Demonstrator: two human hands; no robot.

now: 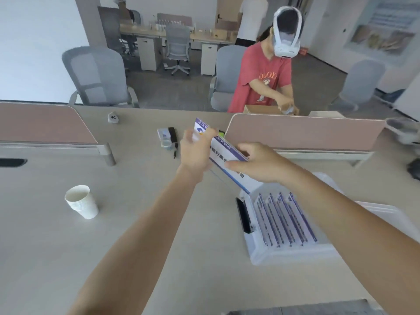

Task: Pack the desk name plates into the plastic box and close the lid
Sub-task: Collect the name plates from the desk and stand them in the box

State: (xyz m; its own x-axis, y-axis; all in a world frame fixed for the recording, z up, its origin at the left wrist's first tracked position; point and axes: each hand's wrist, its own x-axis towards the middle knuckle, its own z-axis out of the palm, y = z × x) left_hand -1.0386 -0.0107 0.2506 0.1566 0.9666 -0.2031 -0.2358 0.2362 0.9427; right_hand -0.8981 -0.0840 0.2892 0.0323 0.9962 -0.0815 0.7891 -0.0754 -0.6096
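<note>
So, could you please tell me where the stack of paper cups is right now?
In the head view, the stack of paper cups stands upright on the desk at the left, apart from everything, well left of the left forearm and far from the plastic box.

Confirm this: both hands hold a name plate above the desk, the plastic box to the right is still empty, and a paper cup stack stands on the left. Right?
Not quite. The box is not empty: the head view shows several name plates already standing in a row inside it. The rest holds: the left hand and right hand hold a plate above the desk, and the cup stack stands on the left.
</note>
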